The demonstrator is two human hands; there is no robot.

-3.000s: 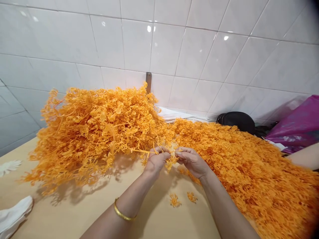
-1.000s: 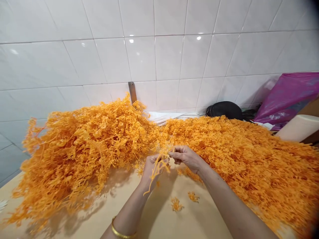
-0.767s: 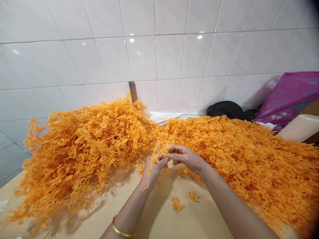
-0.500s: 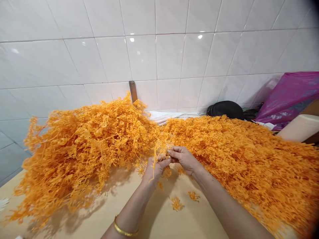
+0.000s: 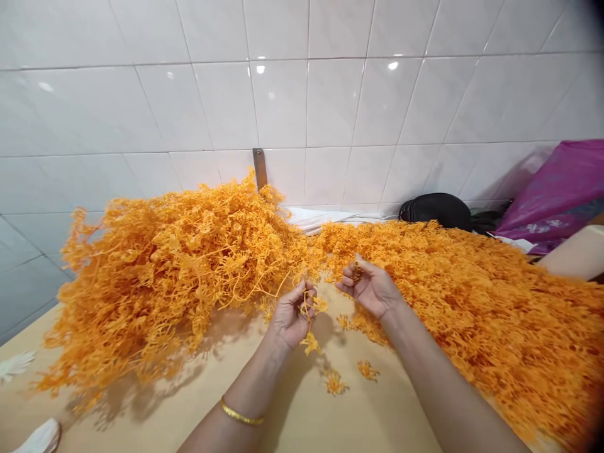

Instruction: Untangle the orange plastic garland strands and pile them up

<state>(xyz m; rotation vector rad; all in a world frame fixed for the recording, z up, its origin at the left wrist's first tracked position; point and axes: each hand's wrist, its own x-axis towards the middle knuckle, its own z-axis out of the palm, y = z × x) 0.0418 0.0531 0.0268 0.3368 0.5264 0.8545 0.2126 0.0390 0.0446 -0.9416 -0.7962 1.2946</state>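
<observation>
Heaps of orange plastic sprigs dominate the scene: a tall tangled mound (image 5: pixel 179 264) is piled at the left against the tiled wall (image 5: pixel 302 94), and a flatter spread of loose pieces (image 5: pixel 472 296) runs from the middle away to the right edge. Beige tabletop (image 5: pixel 302 421) is left bare in the near middle. At the far right a black pouch (image 5: pixel 436 211) and a magenta bag (image 5: pixel 557 195) are seen by the wall, and a co-worker's forearm (image 5: pixel 576 251) is laid just over the flat spread.

Between the two heaps, a thin orange sprig (image 5: pixel 309 314) is pinched in the left hand (image 5: pixel 290 318), fingers curled shut round its stem, with one small floret hanging below. The right hand (image 5: pixel 370 286) is half cupped, palm up, above the near edge of the flat spread; something small and orange appears to be pinched at its fingertips, though this cannot be told for certain. Two single florets (image 5: pixel 349 375) are left on the table just near of both hands.

Stripping of florets from the stem is judged to be the step in hand. A fresh pinch at the remaining floret is called for next, with a firm hold kept on the stem.
</observation>
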